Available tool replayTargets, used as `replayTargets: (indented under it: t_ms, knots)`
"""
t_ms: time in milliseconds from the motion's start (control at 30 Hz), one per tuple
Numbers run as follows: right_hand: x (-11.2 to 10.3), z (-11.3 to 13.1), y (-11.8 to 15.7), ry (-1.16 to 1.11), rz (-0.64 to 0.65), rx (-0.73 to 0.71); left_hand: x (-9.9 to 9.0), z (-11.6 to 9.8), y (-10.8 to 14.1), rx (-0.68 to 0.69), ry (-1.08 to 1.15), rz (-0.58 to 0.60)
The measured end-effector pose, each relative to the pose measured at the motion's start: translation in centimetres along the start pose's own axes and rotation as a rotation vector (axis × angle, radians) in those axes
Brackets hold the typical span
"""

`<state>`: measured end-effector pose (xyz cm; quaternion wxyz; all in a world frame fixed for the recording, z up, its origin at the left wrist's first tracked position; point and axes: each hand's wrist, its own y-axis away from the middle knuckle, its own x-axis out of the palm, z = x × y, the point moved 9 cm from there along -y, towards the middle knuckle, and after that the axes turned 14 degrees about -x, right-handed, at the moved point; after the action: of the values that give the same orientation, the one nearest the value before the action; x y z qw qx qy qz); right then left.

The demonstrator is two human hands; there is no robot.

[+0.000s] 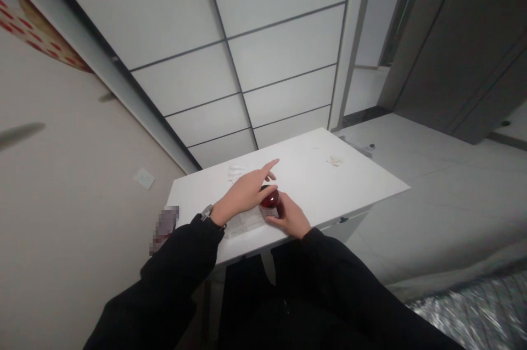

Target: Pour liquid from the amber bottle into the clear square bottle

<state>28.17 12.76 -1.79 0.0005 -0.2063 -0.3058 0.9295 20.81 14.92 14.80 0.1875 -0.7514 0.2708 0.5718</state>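
R hand [290, 217] curled round lower side of red glass jar [270, 203], fingers [275, 219] against glass, jar held, dark red top uppermost. Jar just above clear plastic wrap [244, 221] on white table [329, 188]; contact btwn the two can't be told. L hand [245, 193] open, fingers spread, one lower finger [267, 188] lying on jar top, index finger [269, 166] straight out over table, not touching anything. Metal wristwatch [207, 213] on L wrist, black sleeves [181, 262] on both arms.

Nearby on table: white tissue scrap [236, 173] just past L hand, 2nd tissue scrap [335, 161] well apart, toward far edge. Pixelated patch [164, 227] by near-left table corner, too blurred to name. On wall left of table: white socket plate [144, 178], red-dotted poster [33, 32] higher up. Beyond table: pale panels [288, 81] w/ dark seams. Upper right: grey cabinet doors [453, 48]. Lower right: quilted silver fabric [465, 311].
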Motion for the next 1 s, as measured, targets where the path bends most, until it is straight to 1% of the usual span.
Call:
replayTargets:
  t_ms: [33, 67, 100, 167, 267, 300, 333, 367, 433, 467, 500, 533, 600, 700, 733, 767, 800, 833, 900, 933, 1000]
  knots:
    - [-0.1, 0.1, 0.0, 0.002, -0.002, 0.000, -0.1, 0.4, -0.1, -0.046, -0.091, -0.042]
    - [-0.1, 0.1, 0.0, 0.004, -0.005, 0.002, 0.0, 0.8, -0.2, -0.072, -0.158, -0.052]
    - [-0.2, 0.2, -0.1, 0.006, -0.006, 0.004, 0.3, 1.0, -0.3, -0.076, -0.194, -0.037]
    - [-0.2, 0.2, -0.1, 0.009, -0.006, 0.009, 0.9, 0.9, 0.0, -0.031, -0.219, 0.016]
    - [-0.3, 0.3, -0.1, 0.007, -0.001, 0.013, 1.3, 0.0, 0.8, 0.084, -0.215, 0.090]
    - [-0.3, 0.4, -0.2, 0.003, 0.001, 0.013, 1.2, -0.3, 1.1, 0.108, -0.204, 0.096]
    - [-0.3, 0.4, -0.2, -0.001, 0.002, 0.015, 1.0, -0.5, 1.2, 0.105, -0.199, 0.084]
    - [-0.3, 0.5, -0.2, -0.005, 0.002, 0.019, 0.8, -0.4, 1.1, 0.067, -0.207, 0.060]
    - [-0.3, 0.4, -0.1, -0.010, 0.002, 0.031, 0.6, 0.3, 0.6, -0.070, -0.277, 0.027]
    - [-0.3, 0.3, -0.1, -0.012, 0.001, 0.037, 0.7, 0.7, 0.3, -0.137, -0.321, 0.033]
    - [-0.3, 0.2, 0.0, -0.014, 0.001, 0.042, 1.0, 1.0, 0.2, -0.167, -0.360, 0.059]
    - [-0.2, 0.1, 0.0, -0.016, 0.000, 0.044, 1.3, 1.0, 0.0, -0.152, -0.379, 0.087]
    - [-0.1, -0.2, 0.2, -0.012, -0.002, 0.053, 1.7, 0.5, 0.0, -0.027, -0.376, 0.132]
    - [0.2, -0.8, 0.6, 0.028, 0.015, 0.087, 1.7, -0.2, 0.4, 0.211, -0.277, 0.172]
    - [0.3, -1.0, 0.8, 0.046, 0.018, 0.096, 1.6, -0.3, 0.4, 0.261, -0.228, 0.179]
    - [0.3, -1.1, 0.9, 0.063, 0.019, 0.098, 1.5, -0.2, 0.3, 0.280, -0.190, 0.175]
    - [0.4, -1.2, 1.0, 0.079, 0.022, 0.103, 1.4, 0.0, 0.0, 0.269, -0.172, 0.161]
    - [0.4, -1.3, 1.2, 0.093, 0.029, 0.110, 1.4, 0.3, -0.4, 0.229, -0.174, 0.141]
    - [0.6, -1.6, 1.6, 0.117, 0.051, 0.131, 1.7, 1.1, -1.3, 0.110, -0.216, 0.112]
    - [0.6, -1.7, 1.7, 0.131, 0.062, 0.145, 2.0, 1.4, -1.5, 0.070, -0.237, 0.115]
    - [0.6, -2.0, 2.0, 0.159, 0.082, 0.184, 2.7, 1.2, -1.5, 0.065, -0.258, 0.140]
